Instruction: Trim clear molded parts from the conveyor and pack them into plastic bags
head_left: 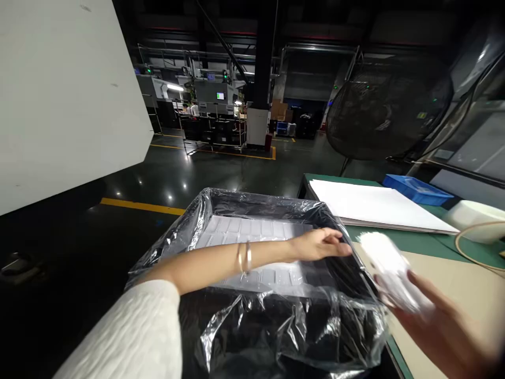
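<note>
My left hand (321, 244) reaches across a black bin (252, 331) lined with clear plastic film (294, 321). Its fingers are loosely bent and apart, with nothing seen between them, near the bin's right wall. Inside the bin lies a pale tray (252, 227) with rows of rectangular pockets, partly covered by my forearm. To the right of the bin, my right hand (437, 316) is closed around a white bundle (389, 266). Motion blurs both hand and bundle, so I cannot make out what the bundle is made of.
A green-topped table (418, 239) at the right bears a stack of white sheets (379, 202), a blue crate (416, 188), brown board (453, 287) and a white roll-like object (475, 218). A large fan (389, 105) stands behind. A white panel (67, 100) juts in at the upper left.
</note>
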A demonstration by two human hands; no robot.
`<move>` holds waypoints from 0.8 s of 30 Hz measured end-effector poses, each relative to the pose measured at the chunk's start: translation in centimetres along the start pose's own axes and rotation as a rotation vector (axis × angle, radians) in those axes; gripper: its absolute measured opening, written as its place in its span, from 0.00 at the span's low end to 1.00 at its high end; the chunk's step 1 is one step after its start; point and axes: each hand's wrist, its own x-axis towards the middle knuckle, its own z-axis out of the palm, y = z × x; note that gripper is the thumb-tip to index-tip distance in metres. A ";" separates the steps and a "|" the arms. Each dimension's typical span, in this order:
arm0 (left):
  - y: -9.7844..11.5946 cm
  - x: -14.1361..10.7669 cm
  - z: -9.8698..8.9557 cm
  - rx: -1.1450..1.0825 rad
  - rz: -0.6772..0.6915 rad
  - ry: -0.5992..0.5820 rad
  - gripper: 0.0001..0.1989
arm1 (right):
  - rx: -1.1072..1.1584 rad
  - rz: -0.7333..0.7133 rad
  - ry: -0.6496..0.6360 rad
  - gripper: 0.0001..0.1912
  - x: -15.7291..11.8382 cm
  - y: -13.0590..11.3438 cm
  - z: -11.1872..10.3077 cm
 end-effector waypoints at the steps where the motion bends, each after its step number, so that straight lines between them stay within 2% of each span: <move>1: -0.7 -1.2 -1.2 -0.071 -0.044 -0.009 0.29 | 0.182 0.118 -0.012 0.18 1.4 -1.4 2.3; 2: -1.3 -2.3 -2.1 -0.129 -0.058 -0.008 0.24 | 0.295 0.206 -0.021 0.19 2.8 -2.8 4.8; 4: -2.6 -4.6 -3.7 -0.268 -0.059 0.043 0.20 | 0.318 0.273 -0.225 0.25 5.3 -5.5 9.8; 6: -3.6 -6.6 -5.4 -0.389 -0.047 0.182 0.19 | 0.264 0.277 -0.304 0.24 7.3 -7.2 14.1; 9: -4.9 -9.2 -8.6 -0.518 -0.057 0.437 0.17 | 0.139 0.224 -0.304 0.18 9.6 -7.9 18.3; 12: -6.0 -11.2 -11.6 -0.609 -0.087 0.587 0.13 | 0.081 0.171 -0.353 0.17 11.4 -7.9 21.2; 17: -6.8 -13.0 -14.0 -0.730 -0.114 0.592 0.12 | 0.118 0.280 -0.515 0.11 13.7 -8.0 25.7; 21: -7.0 -13.0 -14.7 -0.800 -0.107 0.565 0.17 | 0.264 0.391 -0.597 0.09 14.5 -7.6 26.7; 24: -7.3 -12.7 -14.9 -0.805 -0.116 0.591 0.19 | 0.344 0.423 -0.577 0.08 14.5 -6.8 26.3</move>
